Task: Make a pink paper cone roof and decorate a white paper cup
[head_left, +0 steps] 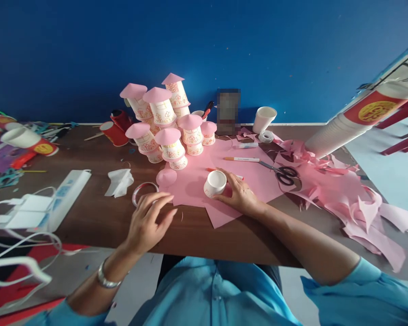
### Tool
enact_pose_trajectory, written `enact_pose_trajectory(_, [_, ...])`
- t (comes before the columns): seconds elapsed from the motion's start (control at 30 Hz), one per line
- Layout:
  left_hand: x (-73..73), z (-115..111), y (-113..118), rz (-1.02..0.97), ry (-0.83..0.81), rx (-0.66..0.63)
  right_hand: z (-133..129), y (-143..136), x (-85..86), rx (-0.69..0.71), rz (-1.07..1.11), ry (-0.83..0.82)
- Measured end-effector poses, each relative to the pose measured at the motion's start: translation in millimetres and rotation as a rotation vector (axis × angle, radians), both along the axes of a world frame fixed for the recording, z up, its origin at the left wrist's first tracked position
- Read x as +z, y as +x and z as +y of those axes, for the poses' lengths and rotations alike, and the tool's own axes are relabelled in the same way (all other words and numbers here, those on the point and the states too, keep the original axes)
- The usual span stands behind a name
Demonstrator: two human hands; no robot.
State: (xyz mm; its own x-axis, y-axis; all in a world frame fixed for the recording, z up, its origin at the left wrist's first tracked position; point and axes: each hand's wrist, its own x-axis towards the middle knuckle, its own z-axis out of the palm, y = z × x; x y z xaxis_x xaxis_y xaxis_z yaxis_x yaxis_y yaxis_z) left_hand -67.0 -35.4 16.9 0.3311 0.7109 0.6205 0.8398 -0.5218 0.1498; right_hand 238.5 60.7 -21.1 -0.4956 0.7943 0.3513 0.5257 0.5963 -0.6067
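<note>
My right hand [242,195] curls round the right side of a small white paper cup [216,181], which stands open end up on pink paper sheets [258,179]. Faint drawing shows on the cup's lower part. My left hand [148,221] is over the table's front part, thumb apart from the fingers, holding nothing. Just beyond its fingers lies a ring of tape [134,194], partly hidden by them. A pink paper disc or cone [166,178] rests between the tape and the cup. Behind stand several decorated paper-cup towers [163,113] with pink cone roofs.
Black-handled scissors [285,175] and an orange-capped marker [241,159] lie right of the cup. Pink scraps [357,208] and a tall cup stack [360,120] fill the right side. At left are a power strip [68,199], cables and a crumpled tissue [119,182].
</note>
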Motion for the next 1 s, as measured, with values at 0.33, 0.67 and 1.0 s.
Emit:
enact_pose_trajectory(0.33, [-18.4,83,88,-0.379,-0.404,-0.275,8,3,-6.5,0.110,-0.003,0.130])
enact_pose_trajectory(0.67, [-19.2,84,81,-0.432,-0.513,-0.354,65,48,49.4,-0.255,-0.319,0.088])
enact_pose_trajectory(1.0, [-19.8,88,61,-0.797,-0.407,-0.237,109,29,65.3,-0.374,-0.452,0.108])
